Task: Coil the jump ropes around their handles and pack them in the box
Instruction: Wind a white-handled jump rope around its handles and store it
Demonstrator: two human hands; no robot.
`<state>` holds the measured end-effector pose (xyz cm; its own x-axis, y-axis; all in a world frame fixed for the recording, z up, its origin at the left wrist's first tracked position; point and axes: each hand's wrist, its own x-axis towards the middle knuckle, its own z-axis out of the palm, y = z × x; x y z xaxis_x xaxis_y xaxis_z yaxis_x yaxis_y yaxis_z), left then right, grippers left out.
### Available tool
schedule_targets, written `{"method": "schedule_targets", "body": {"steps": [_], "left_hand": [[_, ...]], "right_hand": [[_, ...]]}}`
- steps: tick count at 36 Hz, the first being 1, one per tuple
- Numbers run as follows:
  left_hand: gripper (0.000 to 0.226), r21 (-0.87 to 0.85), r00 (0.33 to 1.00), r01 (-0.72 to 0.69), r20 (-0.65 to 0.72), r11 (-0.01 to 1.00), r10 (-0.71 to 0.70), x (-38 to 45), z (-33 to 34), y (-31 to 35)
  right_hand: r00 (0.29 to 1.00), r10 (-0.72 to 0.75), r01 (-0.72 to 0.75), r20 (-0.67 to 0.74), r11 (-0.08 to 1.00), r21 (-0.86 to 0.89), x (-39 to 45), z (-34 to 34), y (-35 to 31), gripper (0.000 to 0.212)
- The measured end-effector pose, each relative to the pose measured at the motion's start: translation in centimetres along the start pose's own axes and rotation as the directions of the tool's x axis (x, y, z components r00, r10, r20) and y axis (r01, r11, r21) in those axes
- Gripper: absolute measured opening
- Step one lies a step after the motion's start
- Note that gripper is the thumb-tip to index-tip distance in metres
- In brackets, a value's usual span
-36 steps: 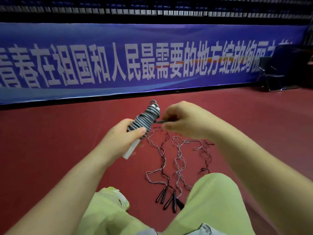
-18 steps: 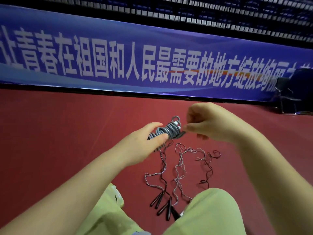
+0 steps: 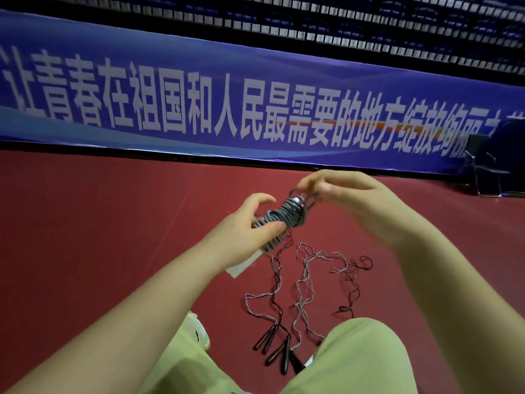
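Observation:
A grey jump rope coiled tightly round its white handles (image 3: 279,223) is held tilted in mid air above the red floor. My left hand (image 3: 250,228) grips the lower part of this bundle, thumb across the coils, with the white handle ends sticking out below my palm. At the bundle's top end my right hand (image 3: 349,200) pinches the last loop of grey rope. Below, several loose jump ropes (image 3: 306,285) lie uncoiled on the floor, and their black handles (image 3: 277,351) rest near my knee. No box is in view.
My legs in light green trousers (image 3: 349,362) fill the lower frame, with a shoe (image 3: 199,331) at the left. A long blue banner (image 3: 255,109) runs along the back wall. A dark folding chair (image 3: 488,166) stands at the far right.
My right hand has risen from the bundle's side to its top end and now pulls a loop of rope there. The view has swung left and tilted.

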<state>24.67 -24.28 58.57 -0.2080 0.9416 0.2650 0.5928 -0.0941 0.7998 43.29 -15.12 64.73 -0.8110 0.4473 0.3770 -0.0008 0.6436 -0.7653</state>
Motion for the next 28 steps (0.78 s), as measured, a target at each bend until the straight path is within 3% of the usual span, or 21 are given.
{"method": "schedule_targets", "body": {"steps": [2,4,9,14,21,25,28], "left_hand": [[0.047,-0.057,0.999,-0.002,0.032,0.998,0.003,-0.1,0.0,0.3],[0.052,-0.088,0.998,0.000,0.055,0.996,0.005,-0.1,-0.1,0.4],[0.061,-0.164,0.995,0.053,0.090,0.985,-0.039,-0.2,-0.5,0.1],[0.045,-0.326,0.990,0.013,0.140,0.945,0.034,-0.5,-0.4,0.0],[0.048,-0.515,0.970,0.120,0.245,0.849,0.012,-0.9,0.4,0.2],[0.048,-0.496,0.981,0.097,0.194,0.863,0.001,-1.0,0.5,0.6],[0.034,-0.437,0.988,0.062,0.153,0.897,0.006,-0.9,0.4,0.8]], "right_hand": [[0.997,-0.073,0.059,0.034,0.946,0.318,0.0,0.2,0.9,0.029],[0.993,-0.108,0.061,0.057,0.847,0.528,0.0,0.7,1.5,0.032],[0.991,-0.130,0.082,0.013,0.696,0.714,-0.1,1.5,2.8,0.034],[0.996,-0.076,0.078,-0.036,0.680,0.729,-0.3,2.2,2.7,0.030],[0.986,0.038,0.105,-0.163,0.619,0.778,-0.1,3.0,1.9,0.033],[0.958,0.124,0.087,-0.259,0.735,0.673,0.0,3.5,0.8,0.030],[0.921,0.111,0.066,-0.372,0.899,0.433,0.0,3.8,0.6,0.016]]}}
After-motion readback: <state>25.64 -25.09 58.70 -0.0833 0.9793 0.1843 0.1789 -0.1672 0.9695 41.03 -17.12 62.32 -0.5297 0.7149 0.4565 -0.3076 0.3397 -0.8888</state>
